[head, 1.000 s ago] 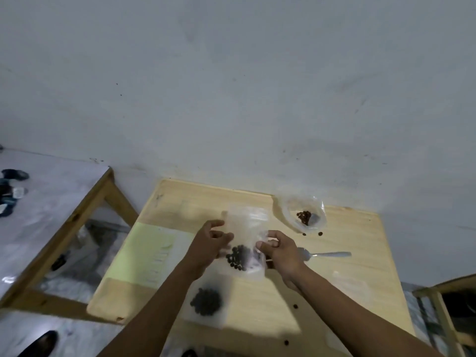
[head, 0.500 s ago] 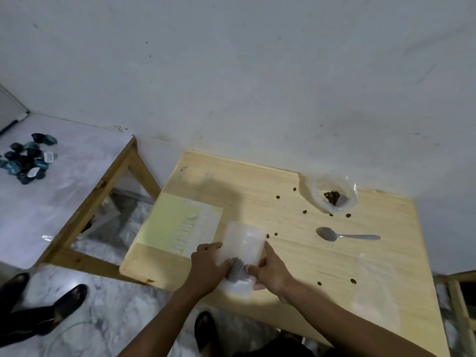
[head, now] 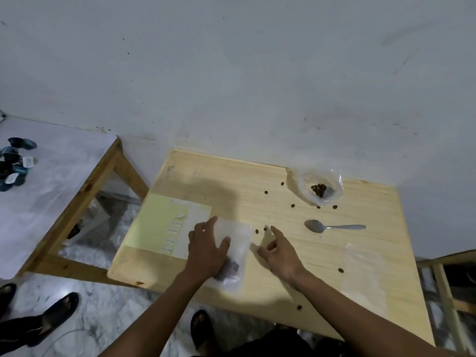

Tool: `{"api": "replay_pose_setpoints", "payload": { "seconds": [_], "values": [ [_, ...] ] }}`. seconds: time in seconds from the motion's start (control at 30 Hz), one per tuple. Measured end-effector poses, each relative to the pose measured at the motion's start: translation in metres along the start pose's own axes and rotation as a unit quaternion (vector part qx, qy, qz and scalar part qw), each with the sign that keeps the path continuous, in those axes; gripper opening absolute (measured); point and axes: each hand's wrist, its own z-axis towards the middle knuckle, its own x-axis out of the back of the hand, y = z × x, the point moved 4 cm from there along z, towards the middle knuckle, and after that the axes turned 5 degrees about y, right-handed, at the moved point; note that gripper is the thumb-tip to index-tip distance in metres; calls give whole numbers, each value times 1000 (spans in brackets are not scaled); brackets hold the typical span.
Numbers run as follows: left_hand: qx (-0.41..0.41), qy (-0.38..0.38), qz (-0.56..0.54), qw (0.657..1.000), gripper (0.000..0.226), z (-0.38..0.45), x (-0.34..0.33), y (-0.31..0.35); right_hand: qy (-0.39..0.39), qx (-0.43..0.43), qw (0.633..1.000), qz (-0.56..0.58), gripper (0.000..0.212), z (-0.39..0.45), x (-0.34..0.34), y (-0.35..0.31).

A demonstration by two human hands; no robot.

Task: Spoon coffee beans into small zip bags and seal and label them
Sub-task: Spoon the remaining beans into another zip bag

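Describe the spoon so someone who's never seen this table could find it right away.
Start at the pale wooden table against the white wall and look to its far right part. Just nearer than the open clear bag of beans lies the spoon, flat, bowl pointing left. It is the only metal thing there.

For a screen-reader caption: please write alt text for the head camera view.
A person's left hand presses a small zip bag of coffee beans flat on a wooden table, while the right hand hovers open beside it. A spoon, scattered beans and a label sheet lie around.
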Motion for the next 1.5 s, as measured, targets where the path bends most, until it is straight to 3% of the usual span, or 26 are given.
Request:
{"api": "replay_pose_setpoints", "payload": {
  "seconds": [0.2, 0.43, 0.67, 0.73, 0.83, 0.9, 0.97, 1.0, 1.03, 1.1, 1.2, 1.3, 1.4, 1.5],
  "values": [
    [-100, -74, -74, 989, 52, 12, -51, 85, 132, 18, 989, -65, 48, 3, 104, 31],
    [-147, -242, -79, 956, 41, -4, -149, 168, 168, -102, 964, -181, 65, -2, 194, 113],
    [-83, -336, 10, 938, 63, -20, -218, 202, 161, -200, 955, -147, 65, -5, 215, 159],
    [-87, -333, 19, 939, 62, -22, -222, 210, 173, -186, 963, -94, 53, -1, 214, 161],
    [-42, -328, -25, 943, 62, -24, -225, 212, 208, -160, 965, -20, 14, 0, 212, 155],
    [27, -336, -97, 936, 63, -26, -229, 208, 210, -149, 966, -3, 17, 1, 208, 152],
    [96, -325, -151, 928, 59, -28, -233, 204, 216, -140, 966, 1, 3, -1, 205, 148],
    [113, -317, -165, 927, 51, -28, -235, 203, 220, -139, 965, -5, 19, 0, 204, 150],
    [111, -309, -171, 929, 39, -28, -237, 204, 220, -133, 966, -11, 32, 0, 203, 151],
    [83, -295, -175, 936, 21, -31, -238, 208, 208, -118, 971, -26, 38, -2, 202, 152],
    [44, -276, -185, 942, 29, -32, -233, 217, 205, -85, 973, -70, 22, -4, 207, 150],
    [6, -260, -212, 942, 25, -26, -217, 231, 247, -38, 951, -183, 13, -9, 223, 138],
    [-35, -232, -237, 943, 17, -13, -191, 245, 187, -6, 959, -213, 10, -5, 238, 106],
    [-99, -181, -223, 953, 14, 4, -158, 261, 110, 20, 985, -135, 20, -2, 250, 65]
  ]
}}
